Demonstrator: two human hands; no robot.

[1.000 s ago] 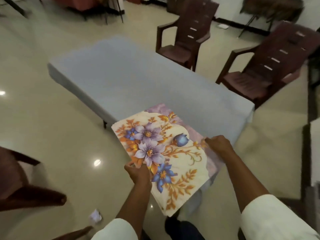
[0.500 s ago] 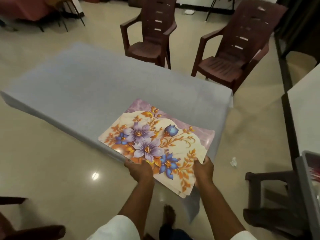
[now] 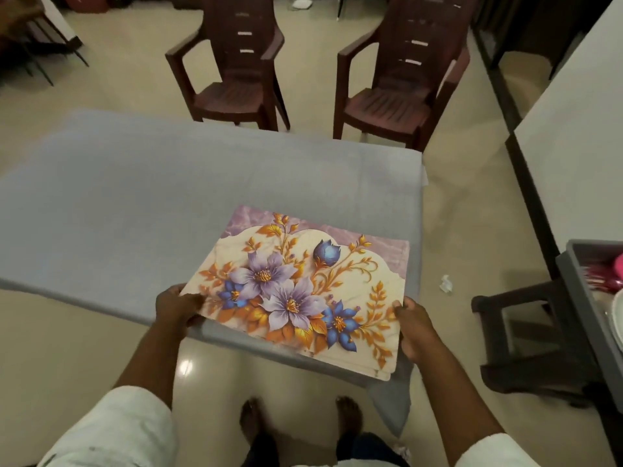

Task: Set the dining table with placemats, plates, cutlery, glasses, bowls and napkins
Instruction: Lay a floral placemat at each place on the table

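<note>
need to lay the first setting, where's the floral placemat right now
In the head view the floral placemat lies at the near right corner of the grey-covered table, its near edge overhanging, gripped by the left hand and right hand.

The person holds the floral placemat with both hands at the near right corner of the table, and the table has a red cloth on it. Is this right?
Not quite. In the head view the cloth on the table is grey-blue, not red. The rest holds: the left hand and the right hand grip the floral placemat at its two near corners, and it is at the table's near right corner.
</note>
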